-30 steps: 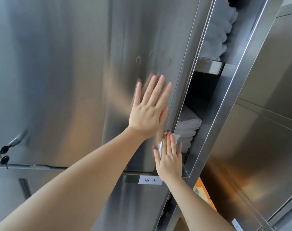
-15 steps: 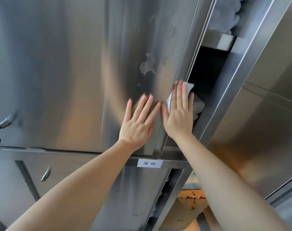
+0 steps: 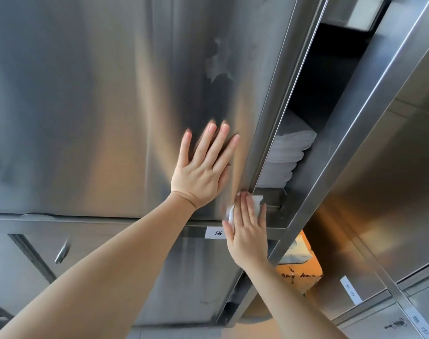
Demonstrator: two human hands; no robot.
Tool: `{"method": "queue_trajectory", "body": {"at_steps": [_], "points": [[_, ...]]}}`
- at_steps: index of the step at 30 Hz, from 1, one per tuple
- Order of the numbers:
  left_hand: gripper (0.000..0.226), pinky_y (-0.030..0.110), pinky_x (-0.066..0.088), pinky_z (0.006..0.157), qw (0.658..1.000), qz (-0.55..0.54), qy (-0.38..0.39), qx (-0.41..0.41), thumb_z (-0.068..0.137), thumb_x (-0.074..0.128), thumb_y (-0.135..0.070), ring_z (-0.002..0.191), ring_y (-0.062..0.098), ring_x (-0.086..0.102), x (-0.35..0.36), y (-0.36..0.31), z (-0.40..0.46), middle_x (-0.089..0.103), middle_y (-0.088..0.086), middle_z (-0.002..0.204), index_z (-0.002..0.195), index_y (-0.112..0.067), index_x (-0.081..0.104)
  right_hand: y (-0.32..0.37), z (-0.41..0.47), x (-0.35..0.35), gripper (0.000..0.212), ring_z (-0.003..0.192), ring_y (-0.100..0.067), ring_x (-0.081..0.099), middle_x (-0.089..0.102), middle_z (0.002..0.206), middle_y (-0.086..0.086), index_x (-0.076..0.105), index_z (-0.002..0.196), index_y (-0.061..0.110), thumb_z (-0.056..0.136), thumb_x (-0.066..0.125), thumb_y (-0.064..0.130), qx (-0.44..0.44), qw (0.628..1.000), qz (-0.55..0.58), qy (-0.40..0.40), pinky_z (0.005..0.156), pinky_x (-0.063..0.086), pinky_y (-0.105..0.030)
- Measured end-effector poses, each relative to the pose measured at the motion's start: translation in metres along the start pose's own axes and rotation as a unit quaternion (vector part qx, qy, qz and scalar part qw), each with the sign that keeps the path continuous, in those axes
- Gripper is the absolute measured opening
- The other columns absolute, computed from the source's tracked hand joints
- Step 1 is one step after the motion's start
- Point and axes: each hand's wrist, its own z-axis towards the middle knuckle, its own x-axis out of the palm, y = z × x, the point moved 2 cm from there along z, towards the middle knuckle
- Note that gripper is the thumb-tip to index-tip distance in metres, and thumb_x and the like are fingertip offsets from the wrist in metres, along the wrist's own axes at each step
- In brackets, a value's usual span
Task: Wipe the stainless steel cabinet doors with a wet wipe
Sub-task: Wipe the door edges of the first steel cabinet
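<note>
The stainless steel cabinet door (image 3: 98, 106) fills the upper left, and its right edge stands ajar. My left hand (image 3: 203, 172) lies flat on the door face with straight fingers. My right hand (image 3: 249, 231) presses a white wet wipe (image 3: 256, 203) with straight fingers against the door's lower right corner. Most of the wipe is hidden under the fingers. A wet smear (image 3: 218, 62) shows higher up on the door.
Folded white towels (image 3: 284, 155) are stacked on a shelf inside the open compartment. A lower door (image 3: 189, 277) with a handle (image 3: 61, 252) hangs below, and a white label (image 3: 214, 232) sits on the rail. More steel doors (image 3: 392, 179) stand at the right. An orange box (image 3: 299, 267) shows below.
My right hand has slid the wipe down along the door's edge to its bottom corner. My left hand stays flat on the door.
</note>
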Motion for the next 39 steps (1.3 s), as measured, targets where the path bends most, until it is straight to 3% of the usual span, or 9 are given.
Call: {"method": "queue_trajectory", "body": {"at_steps": [5,7,11,14,19,24,28,36,39], "points": [[0.064,0.054,0.001,0.12,1.0,0.003,0.01,-0.003,0.098,0.045,-0.032,0.149,0.029,0.006,-0.002,0.0,0.001,0.013,0.007,0.16,0.156,-0.019,0.02,-0.005,0.048,-0.028,0.063,0.151,-0.023,0.011,0.021,0.159,-0.011,0.017,0.152,0.005,0.105,0.022,0.046,0.003,0.996,0.023,-0.09,0.12,0.016,-0.054],[0.063,0.053,0.0,0.12,1.0,0.004,0.012,-0.004,0.099,0.044,-0.032,0.149,0.028,0.005,-0.002,-0.001,0.001,0.013,0.007,0.16,0.156,-0.019,0.02,-0.006,0.032,-0.016,0.064,0.151,-0.022,0.009,0.019,0.159,-0.011,0.019,0.152,0.005,0.105,0.021,0.048,-0.004,0.998,0.011,-0.056,0.118,0.02,-0.057],[0.063,0.052,0.0,0.12,1.0,0.005,0.009,-0.005,0.099,0.044,-0.031,0.149,0.028,0.006,-0.003,-0.001,0.001,0.013,0.007,0.16,0.155,-0.02,0.02,0.0,-0.023,0.015,0.068,0.148,-0.022,0.018,0.027,0.156,-0.01,0.045,0.144,0.003,0.104,0.019,0.051,0.0,0.999,-0.012,0.047,0.111,0.033,-0.06],[0.062,0.052,0.001,0.12,1.0,0.005,0.003,-0.006,0.098,0.045,-0.031,0.149,0.028,0.007,-0.003,-0.001,0.002,0.015,0.007,0.159,0.155,-0.02,0.022,-0.001,-0.003,0.006,0.067,0.148,-0.022,0.018,0.034,0.155,-0.014,0.037,0.147,0.002,0.104,0.021,0.051,0.0,1.0,-0.01,-0.001,0.111,0.031,-0.061],[0.062,0.052,-0.003,0.12,1.0,0.009,0.014,-0.008,0.099,0.044,-0.033,0.148,0.028,0.005,-0.004,-0.001,0.002,0.012,0.008,0.16,0.156,-0.019,0.022,0.001,0.056,-0.033,0.066,0.151,-0.02,0.008,0.018,0.159,-0.009,0.027,0.151,0.004,0.103,0.028,0.048,0.031,0.991,0.022,-0.126,0.119,0.018,-0.056],[0.06,0.052,0.0,0.12,1.0,0.008,0.001,-0.007,0.099,0.042,-0.031,0.148,0.029,0.01,-0.003,-0.001,0.002,0.014,0.007,0.159,0.155,-0.02,0.024,0.006,0.015,-0.002,0.067,0.15,-0.022,0.01,0.026,0.158,-0.014,0.023,0.151,0.003,0.103,0.023,0.051,0.044,0.998,0.011,-0.041,0.118,0.022,-0.057],[0.062,0.052,0.002,0.12,1.0,0.003,-0.004,-0.007,0.098,0.044,-0.031,0.148,0.028,0.008,-0.003,-0.001,0.002,0.014,0.006,0.159,0.155,-0.02,0.023,0.01,-0.025,0.022,0.07,0.148,-0.024,0.021,0.024,0.157,-0.012,0.041,0.145,0.0,0.102,0.025,0.053,0.035,0.998,-0.019,0.045,0.114,0.025,-0.058],[0.059,0.053,-0.001,0.12,1.0,-0.001,0.005,-0.005,0.101,0.04,-0.032,0.148,0.03,0.014,-0.004,-0.001,0.002,0.013,0.007,0.159,0.156,-0.019,0.022,0.006,0.058,-0.039,0.069,0.151,-0.021,0.008,0.018,0.16,-0.009,0.029,0.152,0.003,0.104,0.018,0.051,0.053,0.993,0.007,-0.11,0.12,0.013,-0.055],[0.061,0.053,0.0,0.12,1.0,-0.001,0.0,-0.01,0.1,0.042,-0.031,0.148,0.029,0.01,-0.003,-0.001,0.001,0.013,0.007,0.159,0.156,-0.019,0.022,0.007,0.037,-0.019,0.068,0.151,-0.021,0.007,0.019,0.159,-0.011,0.024,0.152,0.005,0.103,0.022,0.052,0.052,0.996,0.005,-0.076,0.119,0.017,-0.055]]}}
